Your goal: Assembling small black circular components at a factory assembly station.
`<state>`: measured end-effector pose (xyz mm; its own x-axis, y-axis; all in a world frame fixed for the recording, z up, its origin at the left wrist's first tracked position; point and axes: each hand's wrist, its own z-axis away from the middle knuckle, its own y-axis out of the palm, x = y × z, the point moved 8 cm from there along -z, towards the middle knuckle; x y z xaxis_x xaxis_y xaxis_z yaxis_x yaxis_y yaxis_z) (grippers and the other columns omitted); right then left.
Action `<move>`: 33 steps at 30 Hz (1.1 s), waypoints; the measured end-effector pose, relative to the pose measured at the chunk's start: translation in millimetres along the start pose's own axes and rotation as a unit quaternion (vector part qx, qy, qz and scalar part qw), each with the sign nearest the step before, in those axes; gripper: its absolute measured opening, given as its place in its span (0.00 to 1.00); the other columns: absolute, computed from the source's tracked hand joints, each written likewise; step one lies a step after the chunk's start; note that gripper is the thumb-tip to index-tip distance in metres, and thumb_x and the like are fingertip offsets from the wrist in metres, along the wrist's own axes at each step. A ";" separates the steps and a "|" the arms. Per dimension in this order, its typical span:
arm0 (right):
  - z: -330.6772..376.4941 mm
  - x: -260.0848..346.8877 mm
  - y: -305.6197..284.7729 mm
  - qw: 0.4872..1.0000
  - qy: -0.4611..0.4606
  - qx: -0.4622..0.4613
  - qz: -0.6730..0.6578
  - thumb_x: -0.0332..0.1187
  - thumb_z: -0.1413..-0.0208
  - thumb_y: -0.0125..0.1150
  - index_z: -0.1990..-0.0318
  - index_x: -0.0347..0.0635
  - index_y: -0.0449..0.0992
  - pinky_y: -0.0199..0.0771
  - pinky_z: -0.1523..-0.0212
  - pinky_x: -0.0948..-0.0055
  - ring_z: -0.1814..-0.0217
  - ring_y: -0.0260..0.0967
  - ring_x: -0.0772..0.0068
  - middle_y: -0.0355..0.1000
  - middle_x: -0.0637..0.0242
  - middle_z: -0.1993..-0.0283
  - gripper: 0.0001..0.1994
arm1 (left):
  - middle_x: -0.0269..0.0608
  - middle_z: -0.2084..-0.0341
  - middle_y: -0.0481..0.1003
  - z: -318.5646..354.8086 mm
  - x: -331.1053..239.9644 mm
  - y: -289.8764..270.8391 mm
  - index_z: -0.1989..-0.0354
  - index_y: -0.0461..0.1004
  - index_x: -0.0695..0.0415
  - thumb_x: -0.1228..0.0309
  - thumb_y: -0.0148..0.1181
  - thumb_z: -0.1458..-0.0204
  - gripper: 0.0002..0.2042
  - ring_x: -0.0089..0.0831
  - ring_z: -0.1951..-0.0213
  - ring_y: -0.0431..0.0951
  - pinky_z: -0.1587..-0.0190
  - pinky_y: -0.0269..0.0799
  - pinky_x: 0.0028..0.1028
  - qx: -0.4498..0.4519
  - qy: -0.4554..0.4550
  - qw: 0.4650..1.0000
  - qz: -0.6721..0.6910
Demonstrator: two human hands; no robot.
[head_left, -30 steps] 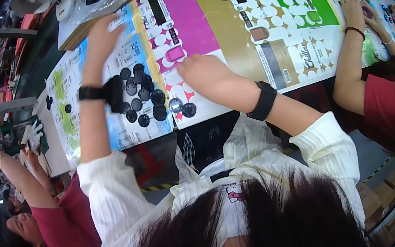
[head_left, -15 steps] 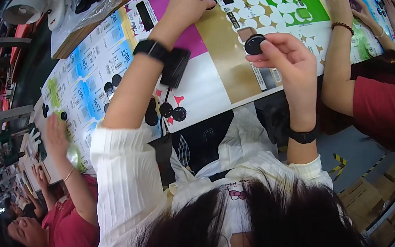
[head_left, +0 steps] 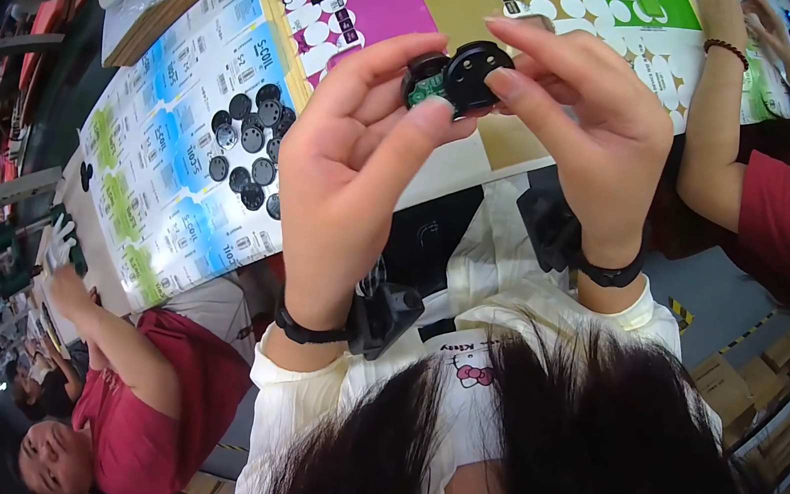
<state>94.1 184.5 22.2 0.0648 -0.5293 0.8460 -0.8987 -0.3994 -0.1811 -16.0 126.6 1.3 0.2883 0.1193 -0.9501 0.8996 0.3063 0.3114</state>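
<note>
Left hand (head_left: 347,154) holds a black case (head_left: 423,62) containing green circuitry (head_left: 427,90).

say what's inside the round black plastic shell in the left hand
The shell shows part of a green circuit board; the left hand and the round black plastic disc in the right hand cover the rest.

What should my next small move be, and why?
Probably line the black disc up with the green board: the right hand pinches the disc, the left hand holds the board close beside it, and some green shows uncovered.
</note>
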 end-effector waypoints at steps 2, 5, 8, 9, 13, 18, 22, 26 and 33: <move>-0.4 10.9 1.3 0.998 -0.032 0.027 0.055 0.19 0.63 0.56 0.61 0.34 0.70 0.64 0.74 0.84 0.75 0.63 0.79 0.66 0.66 0.74 0.16 | 0.49 0.66 0.69 5.2 -2.3 -3.7 0.59 0.61 0.70 0.80 0.45 0.53 0.13 0.31 0.65 0.72 0.64 0.71 0.26 -0.022 0.024 0.999 0.002; 3.5 23.9 8.3 0.979 -0.098 0.075 0.163 0.19 0.66 0.58 0.62 0.34 0.71 0.64 0.73 0.84 0.75 0.63 0.77 0.65 0.66 0.73 0.17 | 0.49 0.65 0.69 9.9 -5.5 -5.5 0.59 0.61 0.71 0.79 0.45 0.53 0.12 0.31 0.64 0.71 0.62 0.70 0.28 -0.006 0.056 0.996 -0.069; 7.5 28.0 9.5 0.974 -0.120 0.081 0.175 0.22 0.69 0.60 0.62 0.36 0.71 0.64 0.74 0.84 0.73 0.63 0.76 0.65 0.65 0.73 0.19 | 0.50 0.64 0.68 11.2 -6.7 -5.8 0.58 0.60 0.70 0.79 0.45 0.53 0.13 0.32 0.62 0.70 0.61 0.70 0.28 0.003 0.046 0.995 -0.084; 6.9 26.6 9.2 0.974 -0.119 0.081 0.175 0.22 0.69 0.60 0.62 0.36 0.71 0.64 0.74 0.84 0.73 0.63 0.76 0.65 0.65 0.73 0.19 | 0.51 0.63 0.67 11.2 -7.6 -5.4 0.57 0.60 0.70 0.78 0.45 0.53 0.14 0.32 0.61 0.70 0.61 0.70 0.28 0.008 0.041 0.995 -0.091; 6.3 37.8 9.3 0.947 -0.239 0.061 0.206 0.26 0.69 0.62 0.62 0.33 0.70 0.66 0.72 0.84 0.69 0.63 0.74 0.65 0.64 0.69 0.20 | 0.51 0.60 0.66 14.1 -11.5 -1.8 0.54 0.58 0.70 0.75 0.48 0.53 0.17 0.33 0.60 0.69 0.61 0.70 0.28 0.052 -0.006 0.997 0.062; 4.1 46.3 14.2 0.940 -0.256 0.093 0.205 0.27 0.70 0.62 0.62 0.32 0.70 0.67 0.71 0.83 0.67 0.63 0.73 0.64 0.62 0.66 0.21 | 0.50 0.58 0.64 15.5 -10.3 -2.7 0.52 0.55 0.69 0.71 0.51 0.53 0.22 0.35 0.59 0.69 0.60 0.69 0.29 0.092 -0.029 0.993 0.069; 3.9 60.2 18.0 0.934 -0.269 0.119 0.205 0.28 0.70 0.62 0.62 0.31 0.70 0.68 0.70 0.82 0.65 0.63 0.72 0.63 0.61 0.64 0.21 | 0.50 0.57 0.63 16.9 -10.8 -0.9 0.51 0.54 0.69 0.67 0.53 0.55 0.25 0.36 0.57 0.68 0.57 0.67 0.30 0.116 -0.014 0.992 0.055; 4.3 74.2 21.4 0.928 -0.273 0.137 0.211 0.29 0.70 0.63 0.63 0.31 0.70 0.68 0.69 0.82 0.64 0.63 0.71 0.62 0.60 0.63 0.21 | 0.51 0.56 0.63 18.0 -8.0 -4.0 0.51 0.55 0.69 0.65 0.53 0.56 0.26 0.36 0.56 0.67 0.55 0.66 0.31 0.104 -0.014 0.994 0.013; 2.3 77.9 23.0 0.918 -0.256 0.149 0.263 0.28 0.72 0.63 0.64 0.30 0.70 0.68 0.67 0.81 0.63 0.63 0.69 0.61 0.59 0.62 0.21 | 0.52 0.56 0.63 14.5 -7.8 -0.5 0.52 0.56 0.69 0.65 0.54 0.56 0.26 0.37 0.56 0.67 0.54 0.65 0.31 0.127 -0.017 0.991 0.026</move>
<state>79.4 132.4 82.7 -0.0803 -0.9596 0.2697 -0.7102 -0.1348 -0.6910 -14.0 111.8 8.2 0.3435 0.0955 -0.9343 0.9356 0.0521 0.3493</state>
